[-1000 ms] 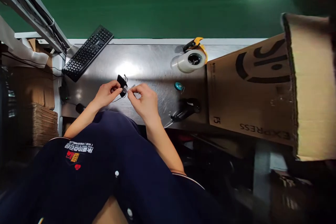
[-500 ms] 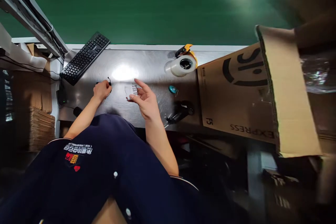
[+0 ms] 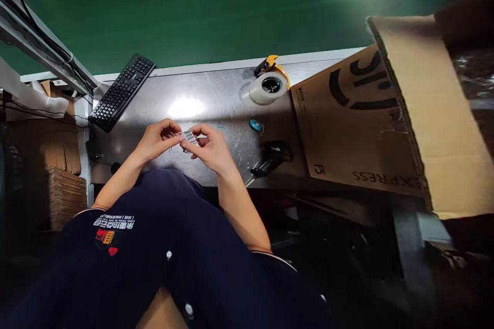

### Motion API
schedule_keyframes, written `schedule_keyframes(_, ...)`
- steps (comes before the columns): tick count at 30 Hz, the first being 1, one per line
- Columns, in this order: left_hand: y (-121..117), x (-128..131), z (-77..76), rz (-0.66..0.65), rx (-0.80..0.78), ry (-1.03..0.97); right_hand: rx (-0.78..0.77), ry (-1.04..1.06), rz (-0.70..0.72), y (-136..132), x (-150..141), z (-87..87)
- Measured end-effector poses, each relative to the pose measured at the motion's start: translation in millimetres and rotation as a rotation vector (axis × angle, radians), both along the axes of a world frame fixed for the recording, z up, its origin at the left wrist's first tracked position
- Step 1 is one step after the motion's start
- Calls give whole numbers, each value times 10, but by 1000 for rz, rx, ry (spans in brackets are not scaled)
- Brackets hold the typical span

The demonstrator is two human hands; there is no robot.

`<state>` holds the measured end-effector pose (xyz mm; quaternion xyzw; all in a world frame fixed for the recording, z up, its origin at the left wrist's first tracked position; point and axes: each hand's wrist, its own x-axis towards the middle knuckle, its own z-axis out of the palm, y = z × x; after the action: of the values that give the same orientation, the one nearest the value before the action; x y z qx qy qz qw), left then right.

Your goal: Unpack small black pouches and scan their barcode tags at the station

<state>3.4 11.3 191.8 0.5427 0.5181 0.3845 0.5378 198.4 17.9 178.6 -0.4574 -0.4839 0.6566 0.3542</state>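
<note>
A small white barcode label [image 3: 190,137] is held above the steel table between my two hands. My right hand [image 3: 213,150] pinches its right side between thumb and fingers. At its left edge, the thumb and forefinger of my left hand [image 3: 156,141] are closed. A thin dark strand shows near the left fingertips; what it belongs to is hidden by the fingers. The label's lower part is partly covered by my right thumb.
On the steel table [image 3: 216,93] lie a black keyboard [image 3: 122,91], a tape dispenser [image 3: 266,87], a round teal object [image 3: 255,125] and a black handheld scanner [image 3: 272,159]. A large cardboard box [image 3: 347,133] stands right. A green belt [image 3: 216,15] runs behind; flat cardboard [image 3: 65,195] is stacked left.
My left hand has lifted from a small black object on the table and moved right to the label. My right hand has turned the label and shifted slightly down. The view has tilted slightly.
</note>
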Motion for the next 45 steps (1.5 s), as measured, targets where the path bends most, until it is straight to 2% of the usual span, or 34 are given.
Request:
schedule_keyframes(3,-7,5,0,-27,18,47,8,14,117,-16,-5,19)
schedule_keyframes(7,-28,-8,-6,-92,64,215,26,50,136,-23,-15,-34)
schedule_keyframes(11,-62,-86,1,-263,279,411,91,82,230,-34,29,-63)
schedule_keyframes(14,-101,-163,29,-423,423,506,157,46,291,-49,126,-9)
schedule_keyframes(16,-139,-203,65,-446,476,532,191,4,314,-59,196,52)
schedule_keyframes(18,-185,-221,107,-411,497,510,232,-49,290,-77,232,115)
schedule_keyframes(21,-257,-194,144,-303,431,376,396,-169,108,-120,192,181)
schedule_keyframes(23,-292,-156,141,-224,301,215,582,-222,7,-150,128,197)
schedule_keyframes(24,-303,-139,134,-190,218,110,676,-212,0,-161,99,197)
schedule_keyframes(26,-311,-116,123,-145,46,-89,826,-137,38,-174,68,187)
schedule_keyframes(28,-307,-115,134,-114,-88,-200,898,-68,69,-179,74,165)
schedule_keyframes(30,-299,-123,164,-101,-165,-214,907,-39,50,-192,92,130)
schedule_keyframes(33,-285,-121,194,-93,-179,-210,823,27,-15,-253,82,51)
schedule_keyframes(35,-280,-99,175,-53,-150,-223,677,110,-87,-318,40,-7)
schedule_keyframes(38,-295,-48,117,77,-97,-212,394,174,-180,-408,-29,-50)
schedule_keyframes(40,-323,-18,96,151,-56,-153,311,142,-176,-444,-44,-16)
schedule_keyframes(42,-357,2,103,185,-15,-95,350,56,-144,-464,-29,71)
schedule_keyframes(45,-393,13,139,188,9,-76,507,-123,-90,-476,16,227)
